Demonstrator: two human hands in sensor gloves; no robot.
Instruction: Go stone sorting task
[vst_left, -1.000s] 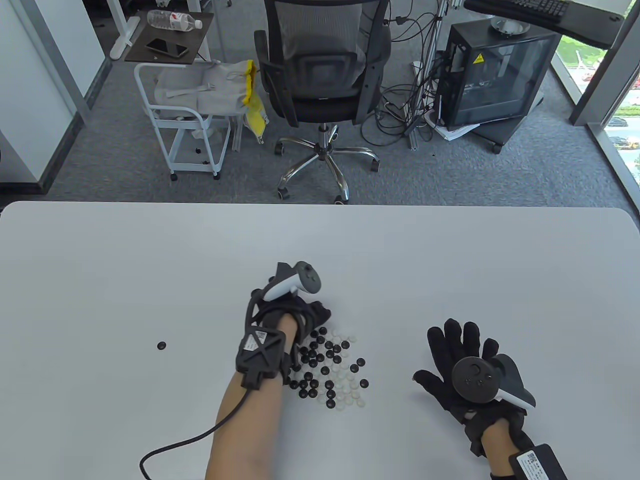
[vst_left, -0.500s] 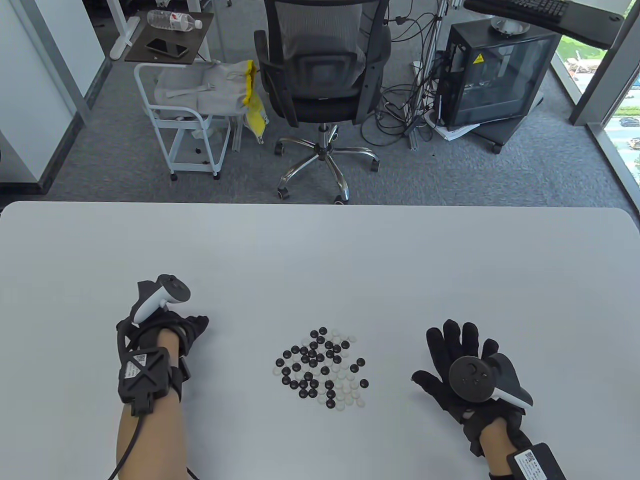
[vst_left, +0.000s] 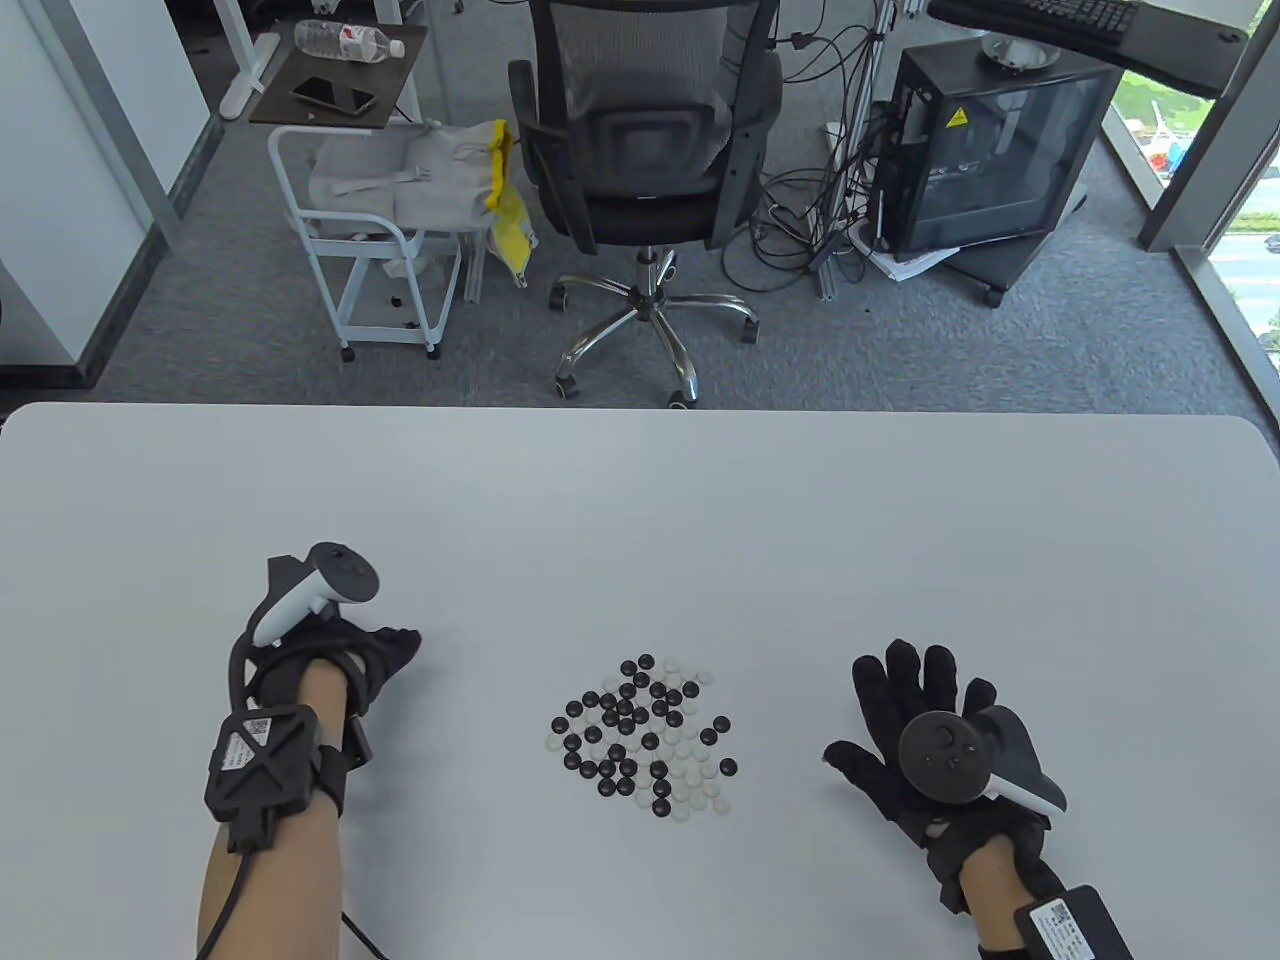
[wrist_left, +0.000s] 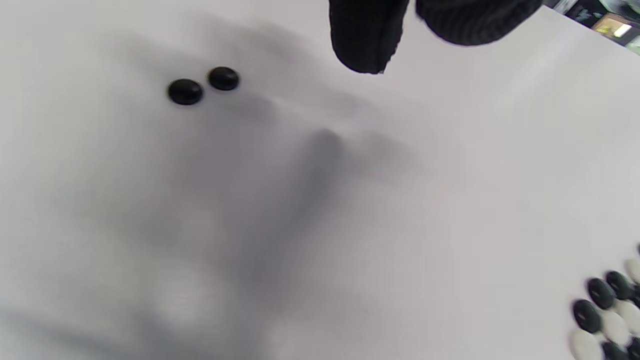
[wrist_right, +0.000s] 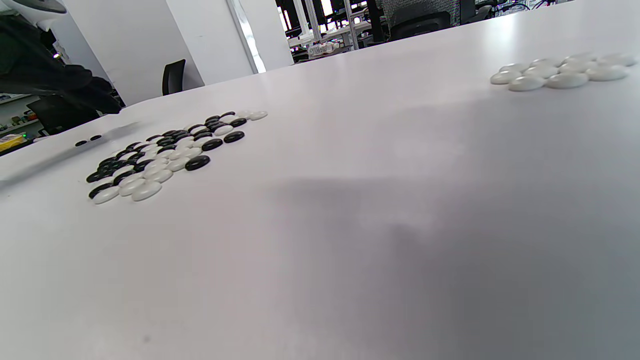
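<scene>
A mixed pile of black and white Go stones (vst_left: 640, 735) lies at the table's middle. My left hand (vst_left: 400, 645) hovers to the left of it with loosely bent fingers. In the left wrist view its fingertips (wrist_left: 365, 45) hang bare above the table, holding nothing. Two black stones (wrist_left: 202, 86) lie side by side just beyond them; the table view hides these under the hand. My right hand (vst_left: 885, 705) rests flat on the table right of the pile, fingers spread. The right wrist view shows a small group of white stones (wrist_right: 560, 72) lying near it.
The white table (vst_left: 640, 520) stretches far beyond both hands. A cable (vst_left: 225, 900) trails from my left wrist off the near edge. An office chair (vst_left: 640, 150), a white cart (vst_left: 370, 240) and a black cabinet (vst_left: 990, 150) stand on the floor behind the table.
My left hand left the pile and swung far to the left, over the lone black stone there. Two black stones now lie under it. The right hand has stayed still.
</scene>
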